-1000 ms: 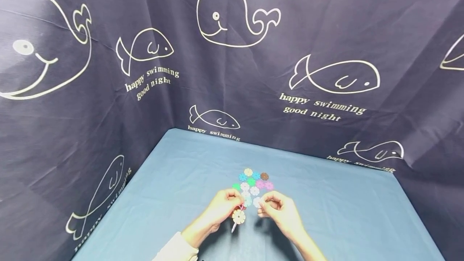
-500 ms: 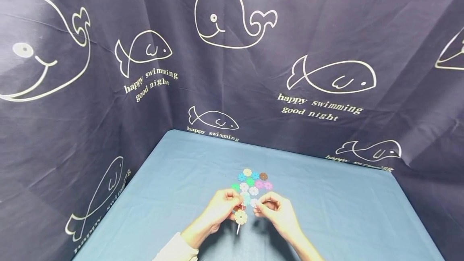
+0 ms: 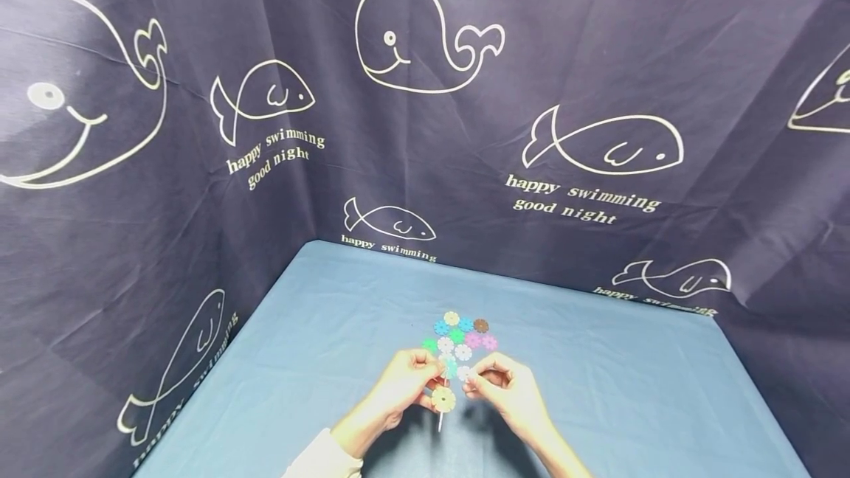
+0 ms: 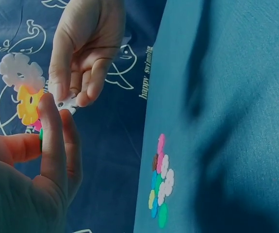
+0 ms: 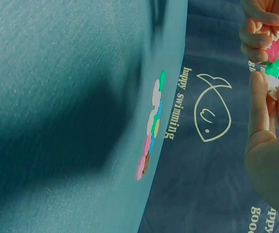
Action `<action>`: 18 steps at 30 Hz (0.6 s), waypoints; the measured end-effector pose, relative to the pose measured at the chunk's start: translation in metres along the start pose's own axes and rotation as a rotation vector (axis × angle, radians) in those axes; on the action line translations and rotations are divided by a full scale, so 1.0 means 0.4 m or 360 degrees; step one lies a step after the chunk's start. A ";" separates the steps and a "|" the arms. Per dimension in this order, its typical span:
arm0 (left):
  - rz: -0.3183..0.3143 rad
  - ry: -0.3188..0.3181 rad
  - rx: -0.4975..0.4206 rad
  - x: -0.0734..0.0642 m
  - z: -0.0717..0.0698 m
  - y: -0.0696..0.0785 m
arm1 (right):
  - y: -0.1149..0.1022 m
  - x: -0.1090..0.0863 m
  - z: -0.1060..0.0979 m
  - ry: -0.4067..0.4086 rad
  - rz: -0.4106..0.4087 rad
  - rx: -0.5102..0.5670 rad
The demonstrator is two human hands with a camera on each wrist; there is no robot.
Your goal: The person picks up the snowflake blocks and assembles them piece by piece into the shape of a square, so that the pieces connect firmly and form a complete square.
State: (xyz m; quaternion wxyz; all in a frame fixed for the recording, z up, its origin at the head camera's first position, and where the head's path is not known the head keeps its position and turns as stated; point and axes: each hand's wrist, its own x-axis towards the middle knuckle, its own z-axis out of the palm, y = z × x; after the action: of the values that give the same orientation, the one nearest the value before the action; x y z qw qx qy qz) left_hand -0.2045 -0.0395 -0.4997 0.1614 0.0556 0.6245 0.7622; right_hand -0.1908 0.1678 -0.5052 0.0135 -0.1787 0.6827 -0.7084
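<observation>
My left hand (image 3: 413,376) grips a short chain of interlocking flower-shaped plastic discs. In the left wrist view a white disc (image 4: 22,74) forms one end, then come a yellow disc (image 4: 29,105) and a pink disc (image 4: 37,125). A green disc (image 5: 273,68), partly hidden by fingers, follows the pink one in the right wrist view. Thumb and fingers of my right hand (image 3: 506,383) pinch another white disc (image 5: 274,87), its edge right at the green disc. Both hands are raised above the table, close together.
Several loose discs lie in a cluster on the blue table cloth (image 3: 358,316), just beyond the hands: a brown disc (image 3: 481,326), a green disc (image 3: 456,336), a pink disc (image 3: 488,343), plus white, blue and yellow ones. Dark curtains (image 3: 465,146) with whale and fish drawings stand behind.
My right hand has come slightly left, bringing its white disc closer to the left hand. The chain in my left hand has turned, its yellow disc shifting a little to the right.
</observation>
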 end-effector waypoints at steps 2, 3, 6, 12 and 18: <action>0.0004 -0.0002 0.0014 -0.003 0.000 0.003 | -0.002 -0.001 0.002 -0.0003 0.0004 -0.0006; 0.0008 -0.0007 0.0019 -0.003 0.000 0.003 | -0.004 -0.001 0.002 -0.0001 0.0002 -0.0010; 0.0012 -0.0031 0.0027 -0.007 0.000 0.004 | -0.006 -0.002 0.003 0.0005 0.0009 -0.0023; 0.0000 -0.0052 0.0026 -0.009 -0.002 0.002 | -0.010 -0.002 0.007 -0.0008 0.0018 -0.0064; 0.0026 -0.0049 0.0100 -0.010 0.002 0.001 | -0.017 -0.006 0.020 0.0034 0.0074 -0.0140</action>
State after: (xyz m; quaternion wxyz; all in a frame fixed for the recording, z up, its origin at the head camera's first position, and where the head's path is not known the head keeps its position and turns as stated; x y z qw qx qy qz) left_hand -0.2003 -0.0401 -0.4988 0.1629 0.0775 0.6450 0.7426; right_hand -0.1847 0.1612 -0.4992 0.0147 -0.1555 0.7172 -0.6792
